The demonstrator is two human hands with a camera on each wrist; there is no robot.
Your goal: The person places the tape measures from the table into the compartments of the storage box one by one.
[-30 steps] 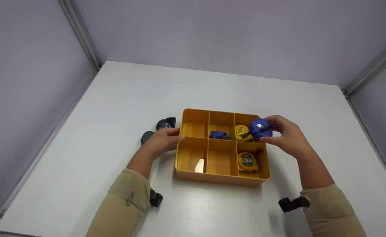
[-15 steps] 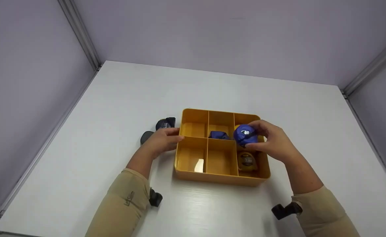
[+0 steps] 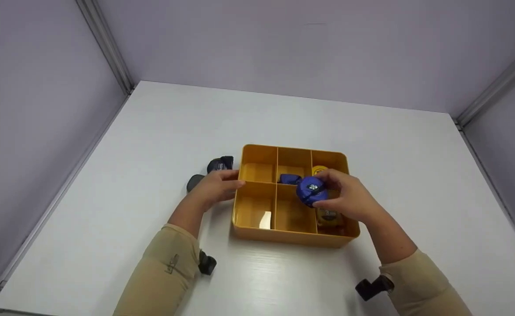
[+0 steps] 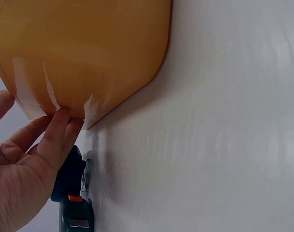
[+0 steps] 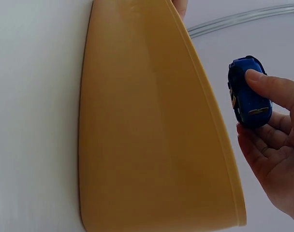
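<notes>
While the left hand (image 3: 215,188) steadies the yellow organizer tray (image 3: 293,237) at nine o'clock, the right hand (image 3: 347,197) pinches a blue tape measure (image 3: 311,191) above its centre, not yet set down.

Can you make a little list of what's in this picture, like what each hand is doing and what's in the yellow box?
right hand: holds a blue tape measure over the box's middle
left hand: rests on the left wall of the yellow box
in the box: another blue one, two yellow tape measures, partly hidden
beside the box: black tape measure on the white table
</notes>
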